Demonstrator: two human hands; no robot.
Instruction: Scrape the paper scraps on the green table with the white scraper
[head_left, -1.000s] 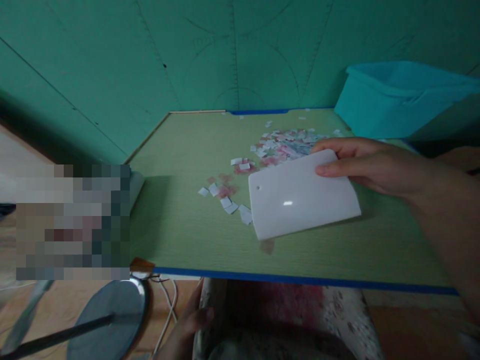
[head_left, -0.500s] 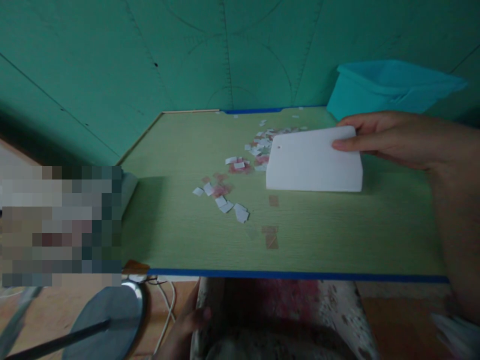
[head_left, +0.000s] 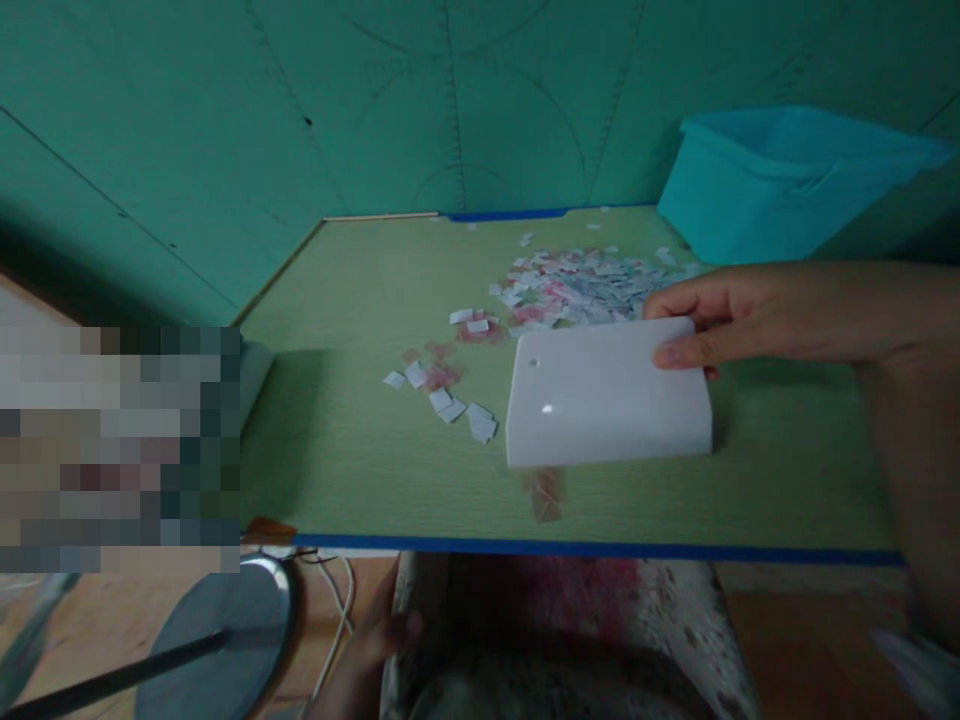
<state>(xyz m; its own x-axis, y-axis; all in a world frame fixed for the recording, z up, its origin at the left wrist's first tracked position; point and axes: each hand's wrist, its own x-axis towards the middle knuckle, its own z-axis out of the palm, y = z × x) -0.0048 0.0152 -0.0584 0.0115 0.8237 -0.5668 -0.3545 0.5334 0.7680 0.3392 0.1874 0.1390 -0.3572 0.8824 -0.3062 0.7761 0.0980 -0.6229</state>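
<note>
My right hand (head_left: 694,330) pinches a white plastic scraper (head_left: 607,395) by its upper right corner, thumb on top. The scraper has a small hole near its upper left corner. Its lower edge is close to the table top, and I cannot tell whether it touches. Behind it lies a pile of small white and pink square chips (head_left: 592,285). More white chips (head_left: 450,405) lie scattered to its left, and pinkish squares (head_left: 546,495) are just in front. Below the table edge, my left hand (head_left: 379,640) is dim, its fingers closed at the left side of a stained whitish tub-like thing (head_left: 667,610).
A turquoise bin (head_left: 757,200) stands at the back right, against the green wall (head_left: 375,120). Blue tape (head_left: 480,547) runs along the front edge of the green table (head_left: 360,480). At lower left are a round dark stand base (head_left: 217,640) and white cables (head_left: 341,600).
My right hand has drawn the scraper towards me and slightly left. More of the chip pile behind it now shows. My left hand has hardly moved.
</note>
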